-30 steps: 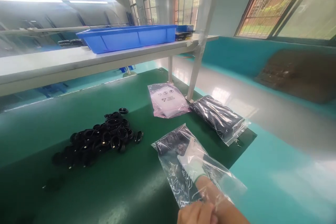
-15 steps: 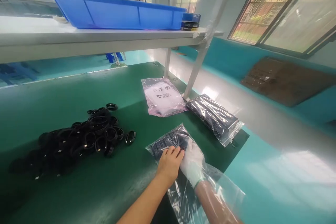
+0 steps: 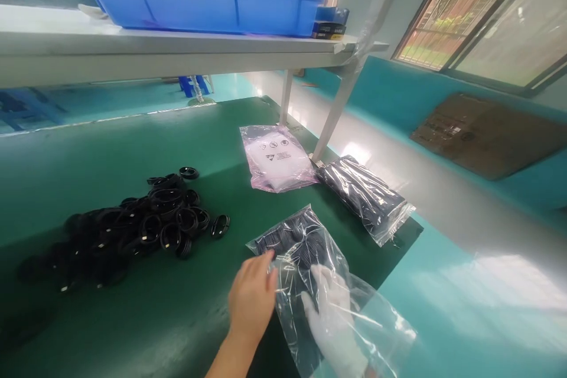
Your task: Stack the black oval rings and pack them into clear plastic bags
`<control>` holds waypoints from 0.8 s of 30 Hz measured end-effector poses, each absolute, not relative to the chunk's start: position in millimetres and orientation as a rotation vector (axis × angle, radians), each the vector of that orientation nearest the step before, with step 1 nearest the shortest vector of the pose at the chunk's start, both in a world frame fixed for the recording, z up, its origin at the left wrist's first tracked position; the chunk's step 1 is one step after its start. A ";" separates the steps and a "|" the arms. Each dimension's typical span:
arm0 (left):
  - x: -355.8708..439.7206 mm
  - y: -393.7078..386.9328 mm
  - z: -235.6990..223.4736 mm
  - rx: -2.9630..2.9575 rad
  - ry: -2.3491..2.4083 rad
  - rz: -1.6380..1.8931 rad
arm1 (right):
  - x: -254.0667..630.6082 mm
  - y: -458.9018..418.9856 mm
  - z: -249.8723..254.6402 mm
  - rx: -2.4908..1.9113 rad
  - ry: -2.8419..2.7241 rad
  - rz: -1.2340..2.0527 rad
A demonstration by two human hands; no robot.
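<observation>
A clear plastic bag (image 3: 295,313) lies at the front of the green table, with coiled black cables (image 3: 305,245) packed in its far end. My right hand (image 3: 330,313), in a white glove, is inside the bag. Its fingers are spread just short of the cables and grip nothing. At the bag's left edge is my bare left hand (image 3: 252,295), its fingers curled and its thumb close to them on the plastic. The exact pinch is partly hidden. To the left lies a loose pile of coiled black cables (image 3: 166,201), one coil (image 3: 220,226) a little apart.
Behind the bag lies a pink plastic bag (image 3: 279,159) with printed symbols. A filled bag of black items (image 3: 367,198) rests by the table's right edge. A white shelf (image 3: 177,62) crosses above the table, carrying a blue bin (image 3: 199,0) and small boxes (image 3: 328,29).
My right hand has drawn back from the cables inside the bag and spread its fingers. My left hand has moved left and nearer, from atop the packed cables to the bag's edge.
</observation>
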State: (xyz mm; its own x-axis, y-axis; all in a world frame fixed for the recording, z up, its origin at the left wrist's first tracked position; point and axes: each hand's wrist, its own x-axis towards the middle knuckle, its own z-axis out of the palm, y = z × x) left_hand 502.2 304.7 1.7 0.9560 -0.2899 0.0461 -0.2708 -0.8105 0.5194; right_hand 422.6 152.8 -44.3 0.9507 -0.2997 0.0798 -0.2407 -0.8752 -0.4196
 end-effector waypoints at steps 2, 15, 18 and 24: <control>488.4 321.4 -2.1 2.486 0.047 -0.335 | 415.9 162.0 -54.1 -2.646 0.267 -0.064; 498.8 306.4 -34.2 2.218 0.077 -0.692 | 461.6 186.0 -36.6 -2.609 0.318 0.321; 497.0 309.0 -36.0 2.185 0.101 -0.695 | 462.1 185.1 -31.9 -2.589 0.330 0.357; 496.8 312.0 -46.5 2.151 0.069 -0.664 | 465.6 184.2 -35.0 -2.439 0.430 0.231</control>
State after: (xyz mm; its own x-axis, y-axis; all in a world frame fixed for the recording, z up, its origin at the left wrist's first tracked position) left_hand 496.8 312.0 -46.5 0.8570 -0.1814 -0.4824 0.2764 -0.6283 0.7272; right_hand 465.6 184.2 -35.0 0.9309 -0.2474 -0.2687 -0.3606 -0.7399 -0.5679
